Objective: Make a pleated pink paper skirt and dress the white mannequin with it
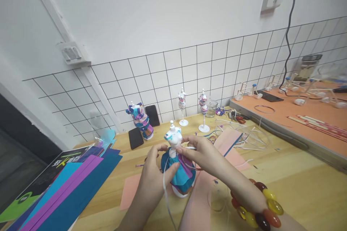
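Head view, left to right: coloured sheets lie left of the fingers; the left hand has its fingers clamped on the skirt; a white ribbon hangs past its thumb; the miniature mannequin stands between both hands' fingers; the right hand has its fingers clamped at the waist; tangled strips lie beyond, rightward.

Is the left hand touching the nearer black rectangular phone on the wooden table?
Apart. The head view shows a strip of pale wooden tabletop between the left hand and the black phone.
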`<state>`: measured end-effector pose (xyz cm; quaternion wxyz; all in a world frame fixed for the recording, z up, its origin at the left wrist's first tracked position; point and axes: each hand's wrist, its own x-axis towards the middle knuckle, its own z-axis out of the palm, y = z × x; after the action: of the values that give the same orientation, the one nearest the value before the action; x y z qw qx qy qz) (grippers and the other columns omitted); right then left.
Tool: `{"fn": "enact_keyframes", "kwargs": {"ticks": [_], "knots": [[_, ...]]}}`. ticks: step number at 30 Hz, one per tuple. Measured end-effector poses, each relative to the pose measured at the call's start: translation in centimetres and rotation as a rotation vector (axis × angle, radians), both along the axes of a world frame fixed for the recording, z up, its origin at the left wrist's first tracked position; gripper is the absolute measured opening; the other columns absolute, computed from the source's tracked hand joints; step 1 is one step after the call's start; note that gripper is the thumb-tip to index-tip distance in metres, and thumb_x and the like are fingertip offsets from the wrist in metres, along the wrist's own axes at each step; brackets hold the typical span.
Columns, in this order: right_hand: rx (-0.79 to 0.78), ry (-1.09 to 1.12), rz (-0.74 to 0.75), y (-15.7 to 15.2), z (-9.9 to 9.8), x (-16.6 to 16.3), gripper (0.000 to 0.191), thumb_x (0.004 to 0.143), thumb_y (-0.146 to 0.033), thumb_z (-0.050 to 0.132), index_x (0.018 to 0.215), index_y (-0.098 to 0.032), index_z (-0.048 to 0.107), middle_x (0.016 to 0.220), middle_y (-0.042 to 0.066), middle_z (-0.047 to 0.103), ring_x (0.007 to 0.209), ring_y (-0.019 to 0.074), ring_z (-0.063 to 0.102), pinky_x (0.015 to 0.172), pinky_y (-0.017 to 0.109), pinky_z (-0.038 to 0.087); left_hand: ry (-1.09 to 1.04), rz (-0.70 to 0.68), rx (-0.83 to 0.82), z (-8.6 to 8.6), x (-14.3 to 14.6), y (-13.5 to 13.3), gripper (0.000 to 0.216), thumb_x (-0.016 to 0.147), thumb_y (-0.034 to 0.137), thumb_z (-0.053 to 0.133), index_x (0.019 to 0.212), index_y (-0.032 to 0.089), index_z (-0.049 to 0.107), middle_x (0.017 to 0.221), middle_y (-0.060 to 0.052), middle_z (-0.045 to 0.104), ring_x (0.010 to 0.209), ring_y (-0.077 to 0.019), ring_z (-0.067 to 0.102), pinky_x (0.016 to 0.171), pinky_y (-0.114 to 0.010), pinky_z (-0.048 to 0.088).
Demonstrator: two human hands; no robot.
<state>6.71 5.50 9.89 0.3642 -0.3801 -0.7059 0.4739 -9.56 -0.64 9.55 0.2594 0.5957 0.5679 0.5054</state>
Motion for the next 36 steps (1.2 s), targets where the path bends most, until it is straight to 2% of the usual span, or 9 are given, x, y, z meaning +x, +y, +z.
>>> {"fn": "enact_keyframes", "kwargs": {"ticks": [2, 6, 12, 18, 22, 25, 28, 36], "knots": [[0.047, -0.014, 0.000, -0.5, 0.1, -0.3, 0.027, 0.082, -0.039, 0.059, 0.098, -0.018, 0.066, 0.073, 0.002, 0.068, 0.055, 0.0139, 0.057, 0.049, 0.022, 0.040, -0.045, -0.036, -0.039, -0.4, 0.1, 0.4, 0.040, 0.067, 0.026, 0.072, 0.105, 0.022, 0.060, 0.111, -0.007, 0.061, 0.106, -0.0282, 0.052, 0.088, -0.037, 0.037], [0.119, -0.042, -0.003, -1.6, 0.3, -0.6, 0.025, 0.084, -0.037, 0.057, 0.100, -0.020, 0.066, 0.085, 0.004, 0.071, 0.067, 0.0168, 0.063, 0.056, 0.022, 0.042, -0.085, -0.031, -0.031, -0.6, 0.2, 0.6, 0.031, 0.073, 0.030, 0.068, 0.102, 0.020, 0.063, 0.103, -0.008, 0.066, 0.102, -0.0268, 0.056, 0.087, -0.034, 0.039], [0.268, -0.168, 0.002, -2.4, 1.1, -0.1, 0.027, 0.090, -0.031, 0.048, 0.109, -0.022, 0.065, 0.064, 0.001, 0.064, 0.054, 0.0142, 0.055, 0.050, 0.022, 0.035, -0.062, 0.025, 0.032, -0.1, 0.1, 0.3, 0.024, 0.071, 0.027, 0.069, 0.094, 0.020, 0.068, 0.097, -0.005, 0.070, 0.096, -0.0248, 0.060, 0.083, -0.030, 0.042], [0.343, -0.267, -0.069, -3.0, 1.9, 0.1, 0.029, 0.089, -0.031, 0.047, 0.110, -0.019, 0.063, 0.071, 0.005, 0.068, 0.062, 0.0175, 0.059, 0.055, 0.024, 0.039, 0.041, 0.086, 0.052, -0.1, 0.1, 0.1, 0.024, 0.071, 0.029, 0.068, 0.093, 0.020, 0.068, 0.096, -0.005, 0.070, 0.093, -0.0249, 0.061, 0.083, -0.031, 0.044], [0.376, -0.342, -0.096, -3.2, 2.1, 0.2, 0.027, 0.091, -0.032, 0.044, 0.085, -0.019, 0.067, 0.071, 0.005, 0.068, 0.061, 0.0164, 0.059, 0.056, 0.025, 0.038, 0.065, 0.122, 0.071, -0.1, -0.1, 0.1, 0.027, 0.072, 0.031, 0.067, 0.097, 0.020, 0.067, 0.099, -0.005, 0.069, 0.097, -0.0254, 0.060, 0.084, -0.032, 0.044], [0.411, -0.360, -0.106, -3.3, 2.2, 0.3, 0.032, 0.092, -0.029, 0.042, 0.069, -0.019, 0.062, 0.064, 0.002, 0.065, 0.057, 0.0138, 0.056, 0.054, 0.024, 0.035, 0.031, 0.143, 0.044, -0.1, -0.3, 0.2, 0.028, 0.071, 0.034, 0.068, 0.095, 0.019, 0.066, 0.096, -0.007, 0.070, 0.094, -0.0261, 0.062, 0.083, -0.033, 0.045], [0.429, -0.358, -0.112, -3.2, 2.3, 0.4, 0.033, 0.092, -0.029, 0.042, 0.065, -0.019, 0.059, 0.059, 0.001, 0.061, 0.054, 0.0124, 0.053, 0.053, 0.024, 0.034, -0.028, 0.121, 0.018, 0.0, -0.5, 0.3, 0.030, 0.071, 0.034, 0.069, 0.096, 0.017, 0.066, 0.098, -0.007, 0.069, 0.097, -0.0265, 0.061, 0.083, -0.032, 0.045], [0.404, -0.307, -0.108, -2.7, 2.2, 0.4, 0.034, 0.090, -0.026, 0.045, 0.058, -0.018, 0.052, 0.054, -0.001, 0.054, 0.052, 0.0108, 0.048, 0.052, 0.022, 0.031, -0.253, -0.040, -0.060, 0.4, -0.3, 0.4, 0.035, 0.069, 0.032, 0.071, 0.099, 0.015, 0.065, 0.101, -0.010, 0.070, 0.099, -0.0269, 0.063, 0.086, -0.033, 0.046]]}}
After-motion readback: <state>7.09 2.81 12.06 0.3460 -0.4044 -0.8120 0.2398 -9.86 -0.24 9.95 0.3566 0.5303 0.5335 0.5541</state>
